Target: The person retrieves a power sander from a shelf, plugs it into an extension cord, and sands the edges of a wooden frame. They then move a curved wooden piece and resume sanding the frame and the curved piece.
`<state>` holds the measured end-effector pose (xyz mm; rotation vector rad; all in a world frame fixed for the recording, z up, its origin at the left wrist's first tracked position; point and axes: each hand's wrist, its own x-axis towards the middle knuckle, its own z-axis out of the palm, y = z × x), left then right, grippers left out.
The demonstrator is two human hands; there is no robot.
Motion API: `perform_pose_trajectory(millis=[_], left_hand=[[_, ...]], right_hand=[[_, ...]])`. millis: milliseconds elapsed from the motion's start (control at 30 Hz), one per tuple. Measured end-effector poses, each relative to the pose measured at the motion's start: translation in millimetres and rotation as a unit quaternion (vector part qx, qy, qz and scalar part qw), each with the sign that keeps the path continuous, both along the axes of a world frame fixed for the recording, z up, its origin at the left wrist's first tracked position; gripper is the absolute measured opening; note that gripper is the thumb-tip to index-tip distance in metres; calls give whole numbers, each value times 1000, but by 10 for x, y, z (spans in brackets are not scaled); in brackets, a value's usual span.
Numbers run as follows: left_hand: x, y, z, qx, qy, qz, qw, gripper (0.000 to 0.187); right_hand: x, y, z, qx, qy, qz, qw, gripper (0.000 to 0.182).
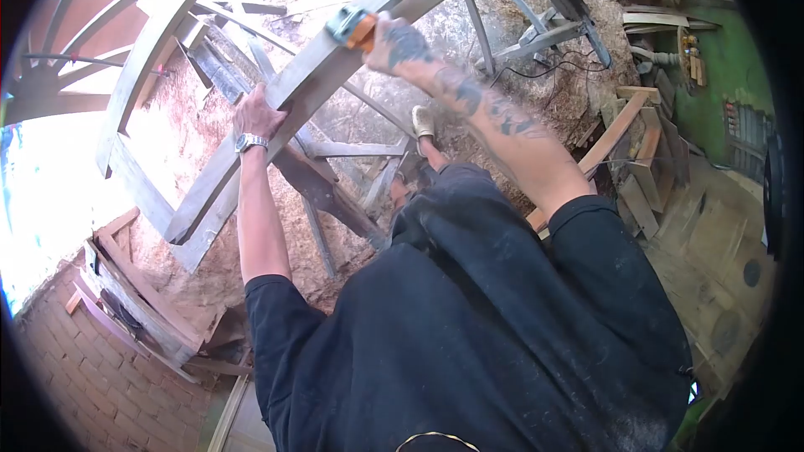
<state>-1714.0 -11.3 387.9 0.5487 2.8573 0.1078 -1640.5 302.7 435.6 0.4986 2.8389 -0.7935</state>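
Across the upper middle of my view, the curved wooden beam (306, 79) slants from lower left to upper right, its long axis bending gently along the arc. Both my arms reach forward over the sawdust-strewn floor (193, 159). My left arm goes almost straight up from its black sleeve (272, 305), and my left hand (258, 115), just above the watch (250, 142), lies against the lower part of the beam. Its fingers are partly bent over the wood; whether they close around the far side I cannot tell.

My right arm, tattooed along the forearm, stretches up and leftward, the elbow slightly bent. My right hand (394, 44) is curled closed around an orange tool (360, 32), which sits at the beam's upper face, farther up the arc than my left hand. The tool's grey-green end points left, away from my wrist, and its long axis lies across the beam rather than along it.
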Motion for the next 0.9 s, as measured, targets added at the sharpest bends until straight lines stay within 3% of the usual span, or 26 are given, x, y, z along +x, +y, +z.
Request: perform_pose_trajectory(millis=[167, 300, 367, 533, 633, 700, 733, 767, 800, 833, 900], left_hand=[[-13, -35, -84, 33, 3, 10, 999, 62], [43, 18, 19, 43, 14, 26, 999, 58], [38, -2, 18, 35, 3, 20, 999, 57], [54, 16, 44, 31, 11, 16, 999, 56], [54, 22, 39, 40, 19, 11, 999, 57], [32, 12, -2, 53, 23, 13, 998, 58], [16, 18, -9, 53, 22, 11, 998, 58], [20, 14, -10, 52, 20, 8, 998, 58], [20, 15, -1, 50, 18, 4, 999, 59], [23, 32, 19, 44, 9, 12, 999, 59], [43, 56, 74, 29, -9, 26, 999, 60]], right_hand=[[35, -135, 112, -9, 6, 89, 996, 48], [-147, 434, 51, 21, -64, -31, 997, 52], [-129, 923, 164, 38, -23, -28, 999, 59], [-298, 1601, 51, 116, -23, -135, 984, 63], [-306, 1463, 134, 105, -6, -133, 986, 62], [-187, 1120, 169, 49, 78, -59, 994, 56], [-190, 900, 85, 49, 15, -73, 996, 51], [-130, 695, 49, -13, 9, -65, 998, 52], [-68, 436, 116, 22, -2, -47, 999, 56], [-52, 283, -86, -10, 6, -15, 1000, 56], [-8, -35, 32, -31, -25, 3, 999, 51]])
